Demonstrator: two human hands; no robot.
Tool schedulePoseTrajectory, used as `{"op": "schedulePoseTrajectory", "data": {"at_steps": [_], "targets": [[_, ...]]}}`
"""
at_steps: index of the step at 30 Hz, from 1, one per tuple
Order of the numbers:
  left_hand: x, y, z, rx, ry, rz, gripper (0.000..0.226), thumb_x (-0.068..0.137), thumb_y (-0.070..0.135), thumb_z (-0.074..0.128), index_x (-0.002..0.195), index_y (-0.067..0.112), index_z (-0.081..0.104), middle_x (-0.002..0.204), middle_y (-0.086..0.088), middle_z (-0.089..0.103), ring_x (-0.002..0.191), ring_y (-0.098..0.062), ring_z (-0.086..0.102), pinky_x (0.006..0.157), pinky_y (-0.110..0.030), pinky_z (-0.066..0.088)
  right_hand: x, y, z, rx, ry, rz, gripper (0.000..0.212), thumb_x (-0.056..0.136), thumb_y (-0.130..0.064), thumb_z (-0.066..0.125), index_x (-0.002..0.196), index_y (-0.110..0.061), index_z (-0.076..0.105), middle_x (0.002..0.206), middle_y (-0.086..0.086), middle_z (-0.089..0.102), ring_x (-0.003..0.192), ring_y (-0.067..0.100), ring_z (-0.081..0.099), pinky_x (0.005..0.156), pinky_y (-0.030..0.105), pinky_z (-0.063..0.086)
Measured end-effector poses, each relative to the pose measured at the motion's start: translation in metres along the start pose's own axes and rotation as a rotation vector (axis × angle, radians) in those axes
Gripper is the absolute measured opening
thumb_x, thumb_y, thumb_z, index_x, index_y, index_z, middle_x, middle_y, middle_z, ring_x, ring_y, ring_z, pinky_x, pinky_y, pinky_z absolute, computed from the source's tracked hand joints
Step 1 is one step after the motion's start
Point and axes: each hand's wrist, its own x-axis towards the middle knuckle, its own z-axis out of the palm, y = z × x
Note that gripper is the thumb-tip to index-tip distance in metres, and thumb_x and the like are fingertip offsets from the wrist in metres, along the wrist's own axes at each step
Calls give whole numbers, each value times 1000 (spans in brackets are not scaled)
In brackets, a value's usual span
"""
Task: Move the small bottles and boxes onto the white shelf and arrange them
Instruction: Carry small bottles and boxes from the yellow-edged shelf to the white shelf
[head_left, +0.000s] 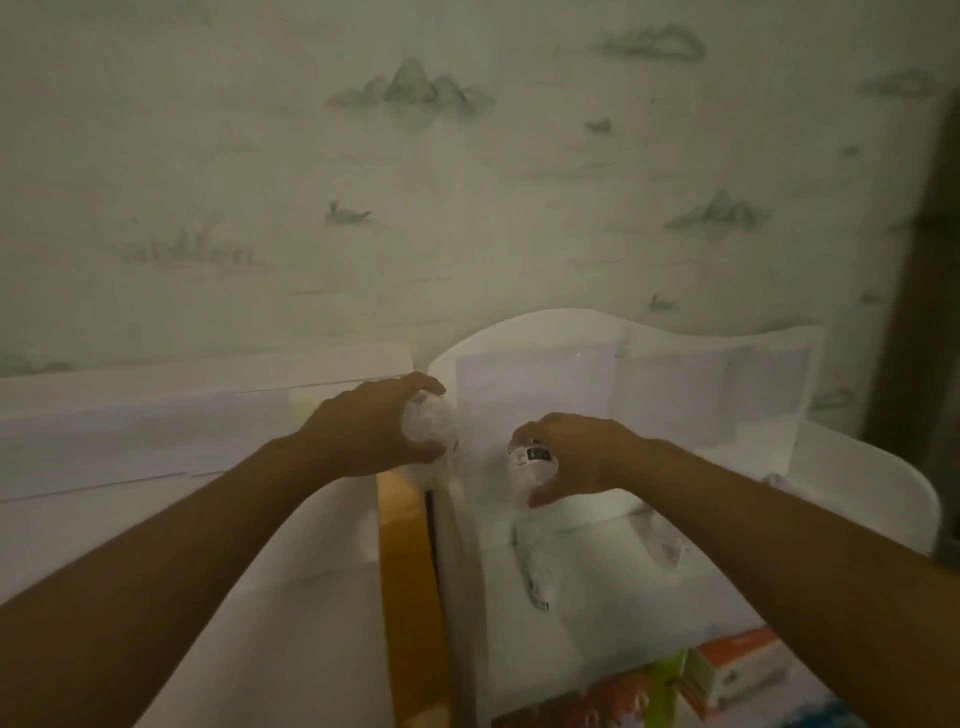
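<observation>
Each hand (363, 426) (582, 452) grips, seemingly, small bottle (428, 423) (532, 465).

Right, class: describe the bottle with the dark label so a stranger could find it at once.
Start at the white shelf with the wavy top against the wallpapered wall. Just in front of its left part, the right hand grips a small white bottle. Unlike the plain white bottle the left hand holds, it has a dark label.
</observation>
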Motion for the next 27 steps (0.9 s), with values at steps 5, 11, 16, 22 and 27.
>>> {"op": "schedulePoseTrajectory", "data": {"at_steps": [5,11,16,22,27], "targets": [[35,42,49,73,-50,-30,72,70,61,74,131,41,41,132,7,56,111,-19,57,93,-40,51,-7,74,30,42,-60,15,79,69,-60,75,138,-38,41,136,-3,49,123,21,51,99,41,46],[64,79,104,148,-157,-71,71,67,69,68,126,49,34,131,12,55,110,-16,57,90,-39,52,1,139,108,76,-230,-25,85,70,-56,77,141,-33,39,141,2,44,125,26,48,103,43,44],[71,96,129,177,-255,-98,71,68,70,67,127,44,36,129,13,55,108,-10,56,90,-34,51,15,172,168,124,-322,-17,78,71,-51,78,138,-29,43,136,4,46,122,26,50,98,38,45],[77,87,147,217,-339,-135,71,68,71,64,125,44,33,131,12,53,111,-14,56,93,-38,51,42,162,212,198,-296,-21,73,75,-51,72,137,-30,40,140,5,41,126,28,47,101,40,42],[82,75,153,190,-355,-133,71,70,70,65,128,42,33,134,12,52,111,-12,56,92,-35,51,63,150,219,238,-306,-13,87,76,-53,71,148,-29,29,150,4,32,133,27,44,106,42,41]]}}
